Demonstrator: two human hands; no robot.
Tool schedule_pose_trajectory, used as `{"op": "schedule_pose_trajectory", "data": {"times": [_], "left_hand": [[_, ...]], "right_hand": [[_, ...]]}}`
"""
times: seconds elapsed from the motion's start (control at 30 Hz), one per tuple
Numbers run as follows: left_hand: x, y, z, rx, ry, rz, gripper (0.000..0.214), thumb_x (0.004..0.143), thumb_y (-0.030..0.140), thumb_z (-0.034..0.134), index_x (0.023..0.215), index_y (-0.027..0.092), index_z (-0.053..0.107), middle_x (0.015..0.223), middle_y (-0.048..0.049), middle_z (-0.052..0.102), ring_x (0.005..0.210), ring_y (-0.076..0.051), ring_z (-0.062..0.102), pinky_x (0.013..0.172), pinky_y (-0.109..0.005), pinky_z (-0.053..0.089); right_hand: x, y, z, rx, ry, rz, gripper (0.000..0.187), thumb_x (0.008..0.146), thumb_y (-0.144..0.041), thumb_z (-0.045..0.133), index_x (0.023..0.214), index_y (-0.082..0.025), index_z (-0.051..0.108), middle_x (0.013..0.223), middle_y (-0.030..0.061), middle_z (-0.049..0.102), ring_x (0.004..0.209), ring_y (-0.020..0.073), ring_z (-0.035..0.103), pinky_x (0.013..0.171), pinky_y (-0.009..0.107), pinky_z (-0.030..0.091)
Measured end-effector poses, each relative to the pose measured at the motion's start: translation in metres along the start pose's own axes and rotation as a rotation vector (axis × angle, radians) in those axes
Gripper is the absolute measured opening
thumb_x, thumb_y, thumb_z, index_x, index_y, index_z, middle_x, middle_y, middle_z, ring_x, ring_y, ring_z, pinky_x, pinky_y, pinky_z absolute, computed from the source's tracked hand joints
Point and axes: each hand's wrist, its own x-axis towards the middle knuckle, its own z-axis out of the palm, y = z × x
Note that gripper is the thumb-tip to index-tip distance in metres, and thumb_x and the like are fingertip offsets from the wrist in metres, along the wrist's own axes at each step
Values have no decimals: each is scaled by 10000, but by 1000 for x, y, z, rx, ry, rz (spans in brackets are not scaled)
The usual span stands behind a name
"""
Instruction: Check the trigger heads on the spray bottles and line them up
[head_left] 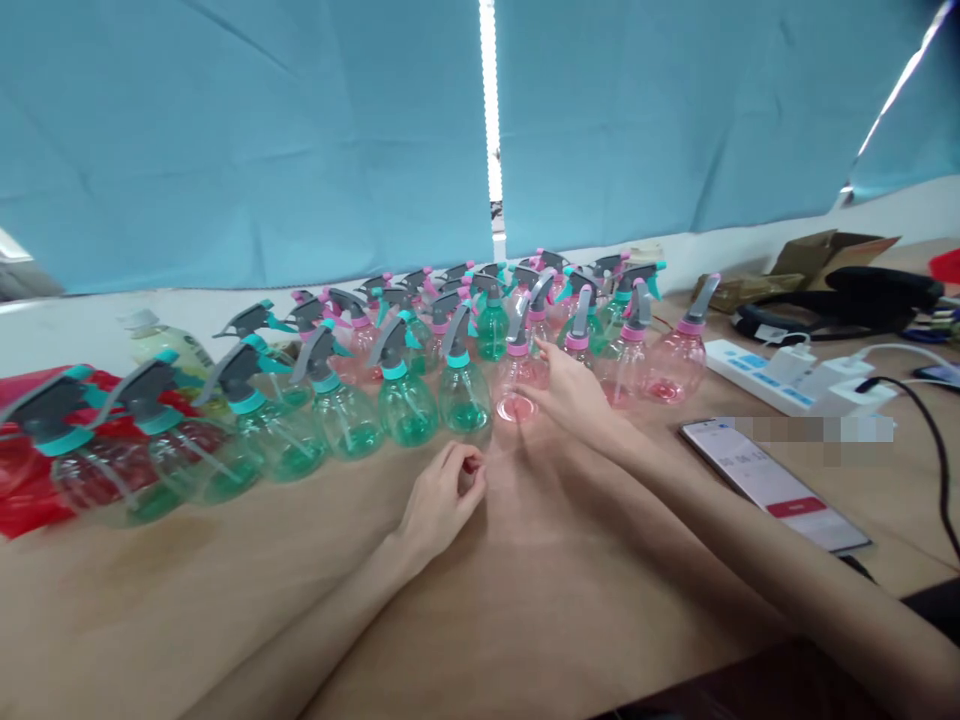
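My right hand (571,388) reaches to a pink spray bottle (516,398) with a grey trigger head, thumb and fingers closed about its right side. It stands upright at the front of the pink bottles. Over the bare tabletop, my left hand (444,495) is curled, fingertips near the thumb, with nothing visible in it. Nearest to that hand is a green spray bottle (463,398) with a turquoise collar. More green bottles, such as this spray bottle (409,410), run in a row to the left. Another pink spray bottle (675,368) stands at the right end.
Several more spray bottles stand behind. A red plastic bag (26,490) and a pale bottle (161,345) are at the left. On the right lie a phone (772,485), a white power strip (757,375) with plugs, black headphones (847,300) and an open cardboard box (832,258).
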Motion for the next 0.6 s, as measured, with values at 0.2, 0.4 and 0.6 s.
{"op": "schedule_pose_trajectory", "data": {"times": [0.2, 0.4, 0.6], "left_hand": [[0, 0, 1, -49, 41, -34, 76, 874, 210, 493, 914, 200, 557, 859, -7, 598, 657, -129, 551, 599, -245, 445], [2, 5, 3, -128, 113, -85, 70, 858, 205, 512, 906, 200, 563, 831, -3, 611, 703, -136, 572, 609, -239, 455], [23, 34, 1, -252, 208, -147, 127, 858, 287, 552, 935, 188, 535, 905, -25, 602, 823, -151, 606, 670, -247, 487]], "right_hand": [[15, -8, 10, -51, -71, 103, 658, 815, -507, 645, 1291, -95, 454, 1171, 211, 643, 1086, 365, 617, 817, 418, 480], [14, -4, 8, -92, -133, 122, 506, 807, -600, 596, 1059, -164, 551, 1068, 148, 664, 954, 332, 655, 722, 389, 482], [-16, -1, -7, -10, -150, -28, 517, 809, -516, 632, 1161, -155, 518, 1153, 150, 624, 1041, 317, 620, 788, 394, 482]]}}
